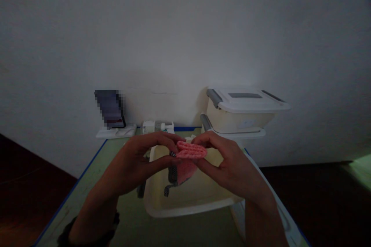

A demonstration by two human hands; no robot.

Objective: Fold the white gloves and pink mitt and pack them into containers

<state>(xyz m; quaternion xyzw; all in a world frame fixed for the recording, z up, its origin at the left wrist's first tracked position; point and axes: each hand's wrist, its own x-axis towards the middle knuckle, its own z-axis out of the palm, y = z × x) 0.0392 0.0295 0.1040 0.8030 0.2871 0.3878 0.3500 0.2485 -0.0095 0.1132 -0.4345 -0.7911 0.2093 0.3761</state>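
Observation:
Both my hands hold a small pink knitted piece (191, 150) up over an open cream plastic bin (185, 205). My left hand (139, 160) pinches its left end between thumb and fingers. My right hand (228, 162) grips its right end. Below the piece, a pink and dark knitted part (178, 175) hangs down toward the inside of the bin. A dark band sits on my left wrist (87, 231).
The green table (95, 189) has a blue edge and stands against a white wall. At the back right are two stacked lidded cream bins (240, 114). A blurred dark screen (110, 109) stands on a white pad at the back left, with small white items (158, 126) beside it.

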